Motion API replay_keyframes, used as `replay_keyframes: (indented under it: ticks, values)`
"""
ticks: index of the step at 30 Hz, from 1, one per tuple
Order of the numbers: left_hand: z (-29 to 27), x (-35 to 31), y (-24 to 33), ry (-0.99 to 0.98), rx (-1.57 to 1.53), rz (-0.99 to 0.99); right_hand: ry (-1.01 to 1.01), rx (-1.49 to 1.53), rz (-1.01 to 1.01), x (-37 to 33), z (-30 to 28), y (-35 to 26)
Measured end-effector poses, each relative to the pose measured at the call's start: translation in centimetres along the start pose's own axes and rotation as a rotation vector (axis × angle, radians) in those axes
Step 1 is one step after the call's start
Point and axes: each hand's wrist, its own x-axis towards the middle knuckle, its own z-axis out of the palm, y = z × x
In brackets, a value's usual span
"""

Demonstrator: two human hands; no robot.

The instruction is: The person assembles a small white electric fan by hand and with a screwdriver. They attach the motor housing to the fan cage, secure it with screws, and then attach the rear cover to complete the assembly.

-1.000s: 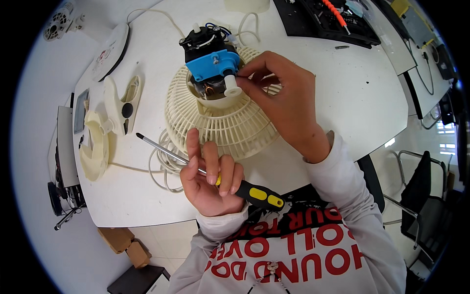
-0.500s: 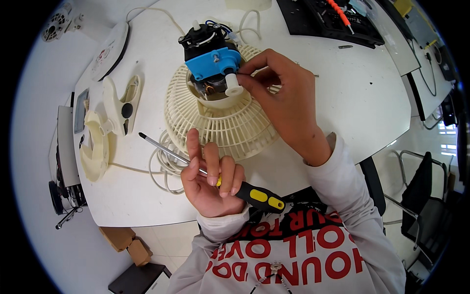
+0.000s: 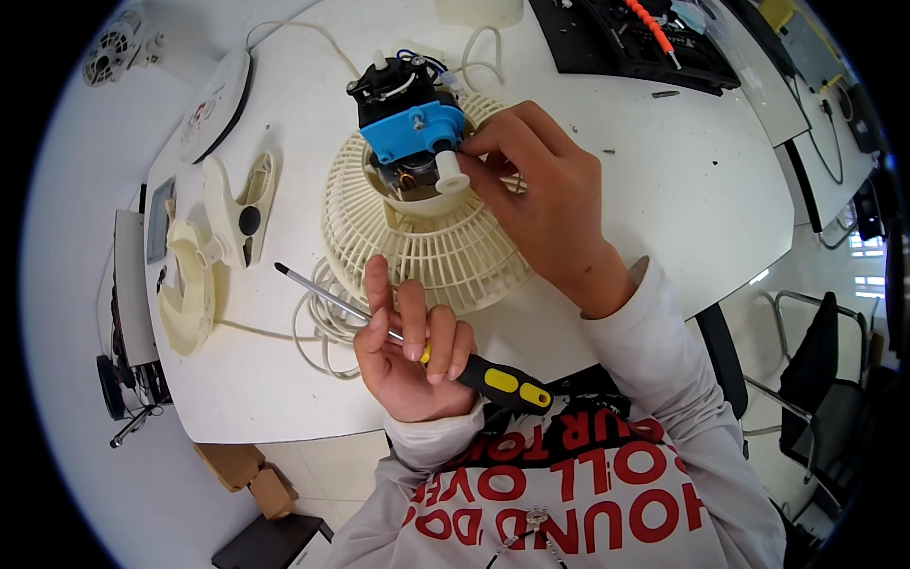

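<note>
My left hand (image 3: 414, 356) is closed around a screwdriver (image 3: 512, 384) with a black and yellow handle, its shaft pointing up and left, index finger raised. Ahead of it, a cream fan grille (image 3: 431, 261) lies on the table. A black fan motor (image 3: 387, 95) with a blue gearbox plate (image 3: 412, 131) rises from the grille's centre, and a white plastic knob piece (image 3: 453, 180) juts from its near side. With thumb and index finger together, my right hand (image 3: 550, 190) pinches at the motor's right side, beside the blue plate. Whatever sits between those fingertips is hidden.
On the left lie a cream clip stand (image 3: 232, 213), a curved cream cover (image 3: 188, 318) and a round white base (image 3: 216, 104). Coiled cable (image 3: 327, 332) rests by the grille. A small screw (image 3: 609, 151) lies right of my hand; a black tool case (image 3: 645, 43) stands far right.
The view has shifted slightly. My right hand has turned a little at the motor's side, with its fingertips still pinched there. The left hand keeps its hold on the screwdriver.
</note>
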Motion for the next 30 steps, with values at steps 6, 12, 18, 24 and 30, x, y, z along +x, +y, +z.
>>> replay_keyframes:
  ticks: [6, 12, 18, 24, 30]
  values:
    - [0.06, 0.07, -0.01, -0.004, 0.006, 0.004, 0.051, -0.010, -0.024, 0.09, 0.10, -0.22]
    - [0.05, 0.00, 0.01, 0.001, -0.005, -0.002, 0.070, 0.011, -0.094, -0.05, 0.10, 0.36]
    - [0.01, 0.07, 0.01, -0.008, -0.006, -0.005, 0.040, -0.041, -0.126, 0.09, 0.02, 0.44]
    - [0.10, 0.12, 0.00, 0.005, -0.003, -0.004, 0.009, -0.022, -0.083, 0.06, -0.11, 0.39]
    - [0.12, 0.09, 0.00, 0.011, -0.002, -0.003, 0.043, -0.026, -0.105, -0.05, 0.01, 0.53]
